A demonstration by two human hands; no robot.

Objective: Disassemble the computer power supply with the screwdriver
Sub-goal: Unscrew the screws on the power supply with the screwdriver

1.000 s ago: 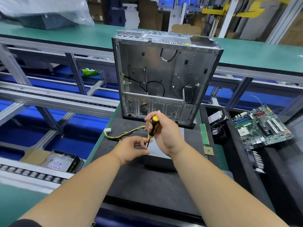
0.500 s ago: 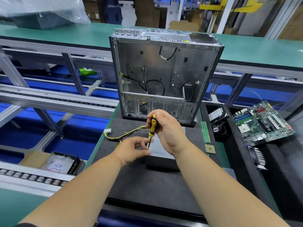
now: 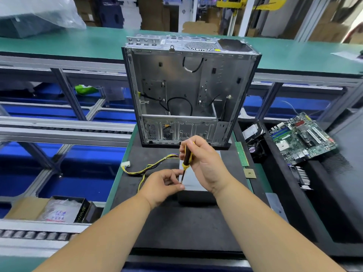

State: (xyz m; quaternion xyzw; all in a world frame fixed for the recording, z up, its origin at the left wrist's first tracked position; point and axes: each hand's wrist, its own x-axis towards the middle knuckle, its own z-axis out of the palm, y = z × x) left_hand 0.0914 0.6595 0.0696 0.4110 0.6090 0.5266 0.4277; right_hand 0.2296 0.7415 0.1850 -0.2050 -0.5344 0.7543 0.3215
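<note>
Supply [image 3: 196, 181] laid flat on bench [image 3: 176, 222] mat before case [image 3: 188, 95]. Screwdriver [image 3: 185, 160] gripped upright in right hand [image 3: 204, 165]; shaft pinched by left hand [image 3: 163, 185]. Supply judged rigid, heavy, sharp-edged; best steadied by casing, not cables [image 3: 151, 167].

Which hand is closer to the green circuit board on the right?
The right hand. It grips the screwdriver on the side nearer the circuit board; the left hand pinches the screwdriver's tip, farther away.

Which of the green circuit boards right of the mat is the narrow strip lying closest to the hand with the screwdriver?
The memory stick beside the mat's right edge; the large motherboard sits farther right.
</note>
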